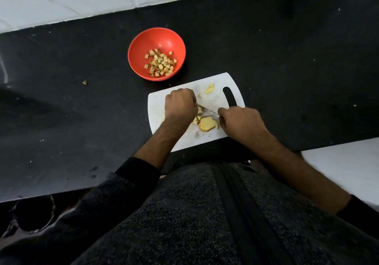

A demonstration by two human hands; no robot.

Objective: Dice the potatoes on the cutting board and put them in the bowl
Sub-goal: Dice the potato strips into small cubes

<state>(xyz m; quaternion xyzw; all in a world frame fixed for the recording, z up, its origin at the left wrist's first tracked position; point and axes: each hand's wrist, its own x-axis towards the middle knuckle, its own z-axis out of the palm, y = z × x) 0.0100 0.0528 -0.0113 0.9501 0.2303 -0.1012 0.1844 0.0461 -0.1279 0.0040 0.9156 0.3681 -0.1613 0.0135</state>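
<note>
Firmly, right hand [240,120] grips knife [207,110]; left hand [180,105] pins potato [198,119].

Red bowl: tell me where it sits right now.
In the head view the red bowl stands on the black counter, just beyond the white cutting board's far left corner, with potato cubes inside.

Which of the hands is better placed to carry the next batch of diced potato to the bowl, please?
Probably the left hand: it rests on the cut pieces, nearer the red bowl; the right hand holds the knife.
</note>
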